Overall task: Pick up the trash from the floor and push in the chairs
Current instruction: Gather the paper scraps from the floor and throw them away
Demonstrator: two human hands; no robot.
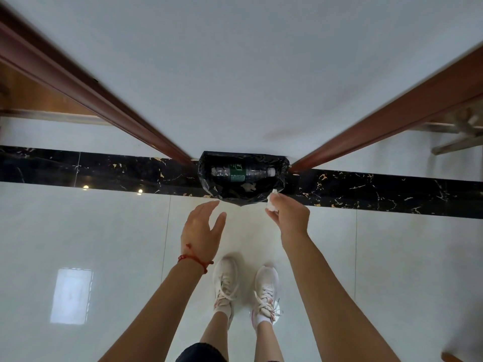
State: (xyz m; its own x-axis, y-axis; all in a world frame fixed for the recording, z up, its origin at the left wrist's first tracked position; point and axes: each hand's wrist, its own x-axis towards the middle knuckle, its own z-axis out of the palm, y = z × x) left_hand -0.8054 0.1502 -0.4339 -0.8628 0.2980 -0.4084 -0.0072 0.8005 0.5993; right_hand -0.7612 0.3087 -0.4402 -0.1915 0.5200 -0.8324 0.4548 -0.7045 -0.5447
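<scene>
A bin lined with a black bag (209,184) stands on the floor against the white wall. Inside it lies a clear plastic bottle (243,172) with a green label. My right hand (287,218) pinches a crumpled white tissue (271,202) just over the bin's near right rim. My left hand (202,231) hovers open, fingers spread, a little before the bin's near left edge, and it holds nothing. A red string bracelet circles my left wrist.
Brown wooden door frames (104,105) run along both sides of the white wall (235,74). A black marble strip (392,192) crosses the glossy white tile floor. Part of a wooden chair or stool (460,137) shows at the right. My feet in white sneakers (245,286) stand below.
</scene>
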